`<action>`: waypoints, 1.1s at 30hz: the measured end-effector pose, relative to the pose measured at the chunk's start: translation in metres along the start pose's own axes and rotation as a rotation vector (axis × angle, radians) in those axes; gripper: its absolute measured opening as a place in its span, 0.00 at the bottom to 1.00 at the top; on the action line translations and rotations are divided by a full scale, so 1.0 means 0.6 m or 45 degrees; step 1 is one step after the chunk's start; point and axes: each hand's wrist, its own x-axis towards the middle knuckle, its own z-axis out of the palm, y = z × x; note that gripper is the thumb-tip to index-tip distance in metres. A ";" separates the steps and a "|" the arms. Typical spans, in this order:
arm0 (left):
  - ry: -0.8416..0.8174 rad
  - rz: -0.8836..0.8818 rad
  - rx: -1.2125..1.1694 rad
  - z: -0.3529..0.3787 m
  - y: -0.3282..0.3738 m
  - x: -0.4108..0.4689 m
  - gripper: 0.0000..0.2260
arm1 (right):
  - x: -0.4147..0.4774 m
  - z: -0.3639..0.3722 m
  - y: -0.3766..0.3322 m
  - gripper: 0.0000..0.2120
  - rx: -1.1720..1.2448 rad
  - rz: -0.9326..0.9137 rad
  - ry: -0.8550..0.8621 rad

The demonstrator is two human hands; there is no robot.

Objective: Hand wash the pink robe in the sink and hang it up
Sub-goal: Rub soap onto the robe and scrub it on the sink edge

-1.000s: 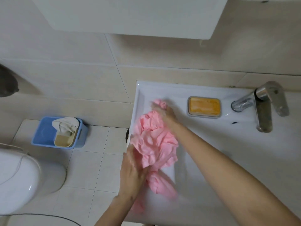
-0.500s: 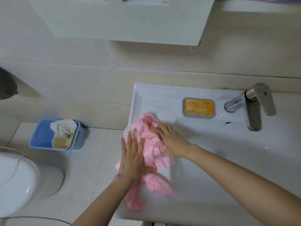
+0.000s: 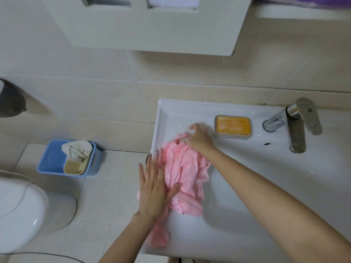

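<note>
Pink robe: the pink robe [image 3: 185,175] lies bunched and wet-looking on the left part of the white sink [image 3: 163,118]. Its lower end trails over the sink's near left edge.
Left hand: the left hand [image 3: 153,188] lies flat with its fingers straight and spread. The palm and thumb press on the robe's left side at the sink's edge, and nothing is grasped.
Right hand: the right hand [image 3: 199,138] is at the robe's far end, its fingers curled down into the cloth and grasping a fold. The thumb sticks up towards the wall.
Soap: an orange bar sits in a grey soap dish [image 3: 233,127] on the sink's back ledge, just right of the right hand and apart from it.
Faucet: a chrome faucet [image 3: 296,128] stands right of the soap dish, its spout pointing towards the person.
Writing: there is a small dark mark on the faucet handle, too small to read.
Floor: a blue basket [image 3: 50,158] stands against the wall left of the sink. It holds a beige container [image 3: 75,166] and a crumpled white cloth [image 3: 77,148].
Toilet: a white toilet [image 3: 22,209] is at the lower left.
Wall: a white cabinet [image 3: 152,29] hangs above the sink.
</note>
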 end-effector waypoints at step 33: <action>0.115 0.130 0.056 0.078 -0.031 0.005 0.22 | -0.138 0.106 -0.018 0.24 -0.015 -0.313 0.491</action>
